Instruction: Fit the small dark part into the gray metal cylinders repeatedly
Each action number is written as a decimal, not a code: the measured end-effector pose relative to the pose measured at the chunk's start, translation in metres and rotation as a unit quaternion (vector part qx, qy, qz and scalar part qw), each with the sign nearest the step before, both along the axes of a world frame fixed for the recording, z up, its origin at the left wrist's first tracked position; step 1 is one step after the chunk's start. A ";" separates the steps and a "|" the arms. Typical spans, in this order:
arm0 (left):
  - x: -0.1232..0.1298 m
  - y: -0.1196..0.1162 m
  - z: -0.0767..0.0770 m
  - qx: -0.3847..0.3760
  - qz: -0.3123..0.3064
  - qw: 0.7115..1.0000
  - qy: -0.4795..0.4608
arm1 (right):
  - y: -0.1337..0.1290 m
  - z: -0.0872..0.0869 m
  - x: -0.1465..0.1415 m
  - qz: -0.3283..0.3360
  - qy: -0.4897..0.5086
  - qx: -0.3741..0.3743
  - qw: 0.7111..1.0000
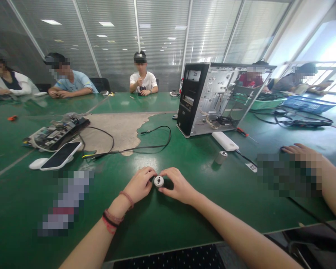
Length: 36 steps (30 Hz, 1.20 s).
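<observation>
A small silver motor [159, 181] stands upright on the green table, its round end with a dark centre facing up. My left hand [140, 184] is curled against its left side, fingertips at the casing. From the right, the thumb and forefinger of my right hand [180, 185] close around the same motor. Farther right, a second silver cylinder [221, 157] of similar look stands near a white power bank [224, 141].
An open computer case [193, 101] stands behind. Left are a circuit assembly [58, 130], a phone [61, 155], black cables [156, 147] and a pixelated item [67, 201]. A screwdriver [242, 131] lies right, near another person's hand [302, 151]. Baskets [308, 104] and several people are beyond.
</observation>
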<state>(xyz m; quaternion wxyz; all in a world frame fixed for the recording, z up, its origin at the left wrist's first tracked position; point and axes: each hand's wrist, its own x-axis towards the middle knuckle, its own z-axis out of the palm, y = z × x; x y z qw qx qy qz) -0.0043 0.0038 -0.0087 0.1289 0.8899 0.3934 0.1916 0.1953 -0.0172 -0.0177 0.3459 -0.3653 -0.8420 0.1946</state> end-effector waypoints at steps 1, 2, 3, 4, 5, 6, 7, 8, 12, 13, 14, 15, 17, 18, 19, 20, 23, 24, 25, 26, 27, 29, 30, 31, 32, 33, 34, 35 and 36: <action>0.000 0.000 0.000 0.000 0.000 1.000 -0.002 | -0.002 0.001 -0.002 0.008 -0.002 0.005 1.000; 0.000 0.000 -0.001 0.000 0.000 1.000 -0.004 | -0.004 0.002 -0.004 0.017 -0.006 0.011 1.000; 0.000 0.000 -0.001 -0.001 0.001 1.000 -0.006 | -0.007 0.003 -0.006 0.028 -0.010 0.017 0.999; 0.000 0.001 -0.001 -0.002 0.002 1.000 -0.008 | -0.009 0.004 -0.008 0.040 -0.013 0.022 0.999; -0.001 0.001 -0.001 -0.004 0.002 1.000 -0.009 | -0.011 0.004 -0.009 0.052 -0.013 0.025 0.998; -0.001 0.001 -0.001 -0.004 0.003 1.000 -0.011 | -0.013 0.005 -0.010 0.061 -0.009 0.023 0.998; -0.001 0.002 -0.001 -0.003 0.004 1.000 -0.012 | -0.015 0.007 -0.010 0.065 -0.001 0.017 0.998; -0.001 0.002 -0.001 -0.001 0.005 1.000 -0.012 | -0.016 0.008 -0.009 0.063 0.012 0.005 0.998; -0.002 0.003 0.000 0.006 0.009 1.000 -0.007 | -0.015 0.013 0.006 -0.015 0.096 -0.054 0.994; -0.002 0.003 0.001 0.007 0.008 1.000 -0.006 | -0.013 0.015 0.013 -0.041 0.125 -0.062 0.989; -0.002 0.002 0.001 0.008 0.008 1.000 -0.005 | -0.010 0.017 0.022 -0.067 0.156 -0.067 0.983; -0.002 0.002 0.001 0.008 0.009 1.000 -0.005 | -0.007 0.018 0.032 -0.090 0.186 -0.068 0.976; -0.002 0.002 0.001 0.009 0.010 1.000 -0.007 | -0.001 0.021 0.059 -0.137 0.232 -0.066 0.961; -0.003 0.002 0.001 0.009 0.010 1.000 -0.009 | 0.002 0.022 0.075 -0.164 0.241 -0.063 0.954; -0.003 0.001 0.001 0.009 0.010 1.000 -0.011 | 0.003 0.021 0.092 -0.199 0.239 -0.061 0.948; -0.003 0.001 0.001 0.010 0.009 1.000 -0.013 | 0.003 0.020 0.110 -0.241 0.223 -0.057 0.943; -0.003 0.001 0.000 0.012 0.011 1.000 -0.013 | -0.005 0.007 0.161 -0.409 0.131 0.005 0.903; -0.003 0.001 0.000 0.014 0.012 1.000 -0.012 | -0.008 0.000 0.175 -0.448 0.101 0.013 0.888; -0.002 0.001 0.000 0.015 0.012 1.000 -0.012 | -0.012 -0.008 0.187 -0.476 0.081 0.014 0.876; -0.002 0.001 0.000 0.016 0.010 1.000 -0.011 | -0.016 -0.016 0.197 -0.493 0.069 0.010 0.867; -0.001 0.000 0.000 0.017 0.008 1.000 -0.011 | -0.019 -0.023 0.205 -0.503 0.064 0.001 0.862; 0.000 0.000 0.000 0.017 0.004 1.000 -0.011 | -0.022 -0.035 0.213 -0.506 0.065 -0.028 0.860; 0.000 0.000 0.000 0.016 0.003 1.000 -0.011 | -0.023 -0.038 0.215 -0.502 0.068 -0.043 0.861; 0.001 -0.001 0.001 0.016 0.003 1.000 -0.011 | -0.022 -0.041 0.216 -0.497 0.069 -0.055 0.863; 0.001 -0.001 0.001 0.016 0.002 1.000 -0.012 | -0.022 -0.042 0.216 -0.493 0.067 -0.064 0.865; 0.001 -0.001 0.002 0.016 0.002 1.000 -0.013 | -0.020 -0.042 0.215 -0.491 0.063 -0.069 0.866; 0.001 -0.001 0.002 0.016 0.002 1.000 -0.014 | -0.020 -0.042 0.214 -0.491 0.058 -0.071 0.867; 0.001 -0.001 0.002 0.016 0.002 1.000 -0.014 | -0.019 -0.042 0.213 -0.491 0.051 -0.071 0.867; 0.001 -0.001 0.002 0.017 0.001 1.000 -0.015 | -0.018 -0.042 0.213 -0.493 0.042 -0.071 0.866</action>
